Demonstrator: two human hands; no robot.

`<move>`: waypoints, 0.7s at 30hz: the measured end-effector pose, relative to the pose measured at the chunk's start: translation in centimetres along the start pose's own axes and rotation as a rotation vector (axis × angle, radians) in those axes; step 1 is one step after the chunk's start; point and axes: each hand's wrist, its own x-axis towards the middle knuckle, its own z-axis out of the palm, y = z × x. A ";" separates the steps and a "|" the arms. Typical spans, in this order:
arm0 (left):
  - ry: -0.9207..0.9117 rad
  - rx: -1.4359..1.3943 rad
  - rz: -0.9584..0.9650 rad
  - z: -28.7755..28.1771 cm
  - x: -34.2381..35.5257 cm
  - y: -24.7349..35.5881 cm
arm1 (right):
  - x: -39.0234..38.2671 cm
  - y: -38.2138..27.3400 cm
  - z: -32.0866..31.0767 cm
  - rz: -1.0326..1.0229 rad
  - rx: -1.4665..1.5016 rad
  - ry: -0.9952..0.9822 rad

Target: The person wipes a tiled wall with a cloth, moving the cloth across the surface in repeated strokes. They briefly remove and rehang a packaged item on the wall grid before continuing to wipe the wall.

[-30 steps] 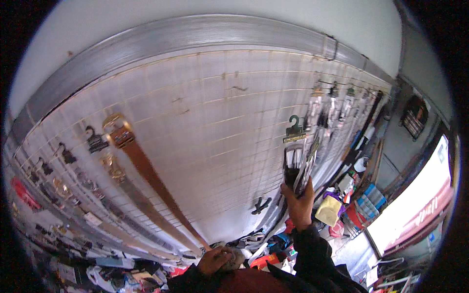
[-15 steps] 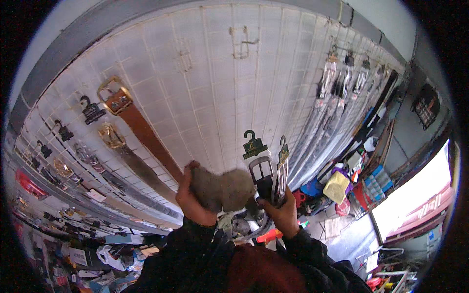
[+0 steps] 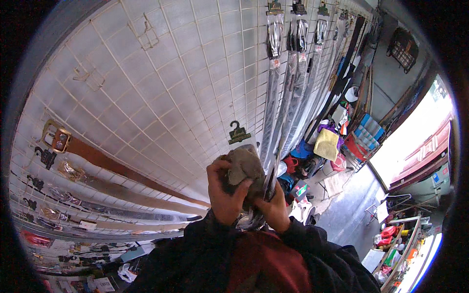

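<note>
My left hand (image 3: pixel 225 194) grips a bunched grey-brown cloth (image 3: pixel 245 163) over the upper part of a packaged belt. Its green-black hanger (image 3: pixel 239 132) sticks up above the cloth, while the buckle is hidden. My right hand (image 3: pixel 274 207) is closed on that packaged belt, just below and right of the cloth. In front of me, belts in clear sleeves (image 3: pixel 274 41) hang from a white wire grid (image 3: pixel 185 63). A brown belt with a gold buckle (image 3: pixel 107 166) hangs at the left among several other belts.
At the right, bags and folded items (image 3: pixel 326 145), a striped folding seat (image 3: pixel 366 134) and a metal folding chair (image 3: pixel 380 210) stand near a bright doorway (image 3: pixel 415 127). A cluttered shelf (image 3: pixel 398 244) is at lower right. More packaged goods (image 3: pixel 73 254) fill the lower left.
My left hand has risen with the cloth and moved right, onto the belt package in my right hand. That package has come lower and toward the middle. The view has turned rightward.
</note>
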 end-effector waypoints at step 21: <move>0.186 -0.925 -0.172 -1.8 1.6 -1.3 | -0.6 0.6 -0.6 -0.083 -0.235 0.005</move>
